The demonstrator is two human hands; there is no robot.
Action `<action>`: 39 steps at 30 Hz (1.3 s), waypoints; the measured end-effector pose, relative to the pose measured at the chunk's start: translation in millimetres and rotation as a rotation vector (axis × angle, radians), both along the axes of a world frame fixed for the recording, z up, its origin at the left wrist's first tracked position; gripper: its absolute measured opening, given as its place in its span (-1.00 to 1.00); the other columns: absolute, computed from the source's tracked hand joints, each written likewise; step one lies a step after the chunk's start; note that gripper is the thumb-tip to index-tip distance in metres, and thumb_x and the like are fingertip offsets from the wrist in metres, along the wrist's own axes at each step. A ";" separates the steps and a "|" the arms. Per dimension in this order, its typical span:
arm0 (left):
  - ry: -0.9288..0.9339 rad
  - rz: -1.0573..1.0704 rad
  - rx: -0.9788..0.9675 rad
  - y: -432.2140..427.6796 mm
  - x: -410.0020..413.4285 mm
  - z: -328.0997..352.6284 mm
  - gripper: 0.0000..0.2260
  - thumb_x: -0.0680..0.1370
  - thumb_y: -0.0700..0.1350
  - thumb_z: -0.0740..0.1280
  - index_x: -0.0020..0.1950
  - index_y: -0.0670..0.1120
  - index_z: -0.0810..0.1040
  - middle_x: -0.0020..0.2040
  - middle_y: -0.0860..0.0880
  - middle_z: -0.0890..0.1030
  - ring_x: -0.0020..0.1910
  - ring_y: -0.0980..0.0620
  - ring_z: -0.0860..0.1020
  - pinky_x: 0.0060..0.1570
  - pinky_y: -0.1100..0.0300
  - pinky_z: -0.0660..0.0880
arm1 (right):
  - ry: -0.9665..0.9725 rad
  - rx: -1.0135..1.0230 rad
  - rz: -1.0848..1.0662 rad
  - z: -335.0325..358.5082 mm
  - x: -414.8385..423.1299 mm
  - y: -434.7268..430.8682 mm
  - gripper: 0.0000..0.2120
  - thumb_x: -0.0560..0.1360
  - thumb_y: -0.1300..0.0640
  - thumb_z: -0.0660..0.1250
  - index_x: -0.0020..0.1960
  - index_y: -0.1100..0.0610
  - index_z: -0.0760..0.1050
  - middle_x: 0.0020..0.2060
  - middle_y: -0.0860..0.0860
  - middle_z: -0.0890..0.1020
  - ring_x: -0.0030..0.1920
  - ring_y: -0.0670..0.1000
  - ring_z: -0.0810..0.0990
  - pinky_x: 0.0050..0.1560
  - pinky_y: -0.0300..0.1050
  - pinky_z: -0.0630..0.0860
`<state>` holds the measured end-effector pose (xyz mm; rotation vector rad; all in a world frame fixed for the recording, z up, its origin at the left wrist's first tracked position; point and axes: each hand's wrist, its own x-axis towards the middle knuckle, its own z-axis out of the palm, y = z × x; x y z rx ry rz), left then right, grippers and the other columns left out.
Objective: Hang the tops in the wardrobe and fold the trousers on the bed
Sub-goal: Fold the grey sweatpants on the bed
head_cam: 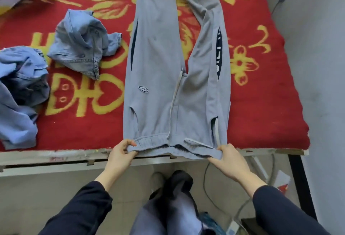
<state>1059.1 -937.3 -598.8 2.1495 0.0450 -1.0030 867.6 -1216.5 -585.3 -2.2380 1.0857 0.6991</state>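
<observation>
Grey jogging trousers [173, 62] lie flat on the red blanket [78, 122], the left hand [121, 151] and right hand [226, 157] pinching opposite waistband corners; uneven pulling could drag them off the bed edge.

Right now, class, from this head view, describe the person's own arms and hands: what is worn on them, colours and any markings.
Both arms wear long, plain dark sleeves, nearly black. The left sleeve and the right sleeve end short of the wrists, loose and unmarked. The left hand and right hand are bare: no gloves, watch or bracelet show.
</observation>
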 end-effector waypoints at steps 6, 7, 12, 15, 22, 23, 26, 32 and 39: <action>-0.169 -0.114 0.171 -3.0 -12.8 -43.0 -0.87 0.53 -0.27 0.25 -0.11 -0.04 0.41 -0.23 -0.07 0.50 -0.28 -0.06 0.45 -0.38 0.15 0.28 | 0.133 0.048 -0.183 -42.6 1.6 15.6 -0.54 0.41 -0.03 0.42 0.20 0.09 0.34 0.22 0.12 0.35 0.20 0.15 0.38 0.12 0.03 0.43; -0.189 -0.166 0.221 -3.3 -13.0 -47.1 -0.88 0.54 -0.25 0.23 -0.08 -0.03 0.38 -0.16 -0.08 0.48 -0.24 -0.08 0.45 -0.36 0.14 0.28 | 0.213 -0.060 -0.096 -46.3 3.5 18.2 -0.51 0.42 -0.05 0.40 0.24 0.08 0.31 0.26 0.12 0.29 0.27 0.16 0.30 0.16 0.06 0.37; -0.262 -0.434 0.462 -7.9 -7.5 -63.1 -0.86 0.57 -0.20 0.17 0.10 -0.05 0.31 -0.01 -0.07 0.34 -0.26 -0.11 0.41 -0.27 0.06 0.35 | 0.101 -0.474 0.407 -76.2 25.9 43.2 -0.47 0.31 0.04 0.46 0.22 0.13 0.40 0.34 0.13 0.33 0.29 0.15 0.34 0.10 0.11 0.33; -0.281 -0.563 0.557 -7.9 -6.4 -70.9 -0.85 0.57 -0.23 0.13 0.12 -0.10 0.28 0.00 -0.08 0.44 -0.23 -0.11 0.41 -0.25 0.05 0.35 | 0.011 -0.424 0.499 -99.9 42.6 58.2 -0.19 0.04 -0.04 0.63 0.18 0.26 0.47 0.16 0.20 0.52 0.08 0.20 0.50 -0.07 0.15 0.46; -0.359 -0.757 0.584 0.1 3.4 -71.3 -0.84 0.57 -0.23 0.09 0.15 -0.12 0.24 -0.12 -0.06 0.55 -0.22 -0.16 0.52 -0.30 0.09 0.30 | -0.152 -0.441 0.713 -100.7 64.0 46.8 -0.49 -0.13 0.27 0.57 -0.21 0.20 0.50 -0.35 0.11 0.52 -0.37 0.15 0.53 -0.45 -0.09 0.39; -0.374 -0.763 0.564 1.5 2.6 -68.2 -0.82 0.57 -0.23 0.09 0.17 -0.13 0.22 -0.15 -0.07 0.55 -0.26 -0.16 0.49 -0.31 0.08 0.30 | -0.176 -0.424 0.719 -93.9 66.6 41.1 -0.51 -0.15 0.29 0.55 -0.27 0.17 0.46 -0.40 0.09 0.50 -0.42 0.14 0.51 -0.48 -0.10 0.34; -0.405 -0.648 0.446 14.8 -8.2 -55.8 -0.87 0.57 -0.24 0.10 0.06 -0.10 0.17 -0.29 -0.08 0.49 -0.29 -0.22 0.53 -0.32 0.06 0.31 | -0.226 -0.350 0.707 -76.2 61.0 33.6 -0.55 -0.09 0.24 0.49 -0.27 0.13 0.38 -0.38 0.05 0.47 -0.40 0.10 0.47 -0.45 -0.13 0.22; -0.221 -0.555 0.425 37.2 -45.8 -59.3 -0.90 0.58 -0.21 0.06 0.06 -0.04 0.21 -0.21 -0.03 0.49 -0.23 -0.19 0.51 -0.26 0.06 0.34 | 0.075 -0.101 0.784 -79.4 26.2 49.0 -0.61 0.35 0.18 0.30 0.15 0.15 0.31 0.08 0.08 0.40 0.11 0.15 0.40 -0.12 -0.08 0.31; -0.261 -0.441 0.313 -45.9 -42.5 -59.3 -0.89 0.51 -0.17 0.24 0.01 -0.09 0.37 0.00 -0.05 0.38 -0.08 -0.13 0.47 -0.20 0.07 0.34 | -0.127 0.007 0.364 -73.6 57.3 -6.9 -0.70 0.47 0.16 0.26 0.19 0.18 0.45 0.09 0.10 0.49 0.20 0.13 0.42 0.15 0.00 0.37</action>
